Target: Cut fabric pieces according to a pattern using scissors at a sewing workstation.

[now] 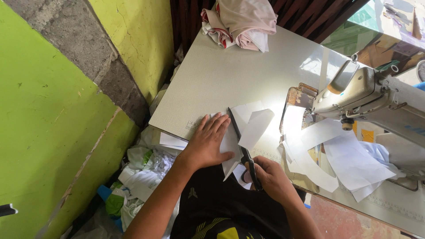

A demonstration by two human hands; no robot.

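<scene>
Head view: a smooth pale sewing table [221, 71] carries white fabric pieces [252, 126]. Left hand [208, 144] lies flat, fingers spread, pressing the fabric. Right hand [270, 177] curls round black scissors [241, 144], blades slicing it.

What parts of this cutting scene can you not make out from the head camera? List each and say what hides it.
- Scissors: the handles are buried in the right hand.
- White piece: the part under the left hand is covered.
- Sewing machine: cut off by the right edge; glare washes out its needle area.
- Folded cloth pile: its top is cut by the upper edge.
</scene>
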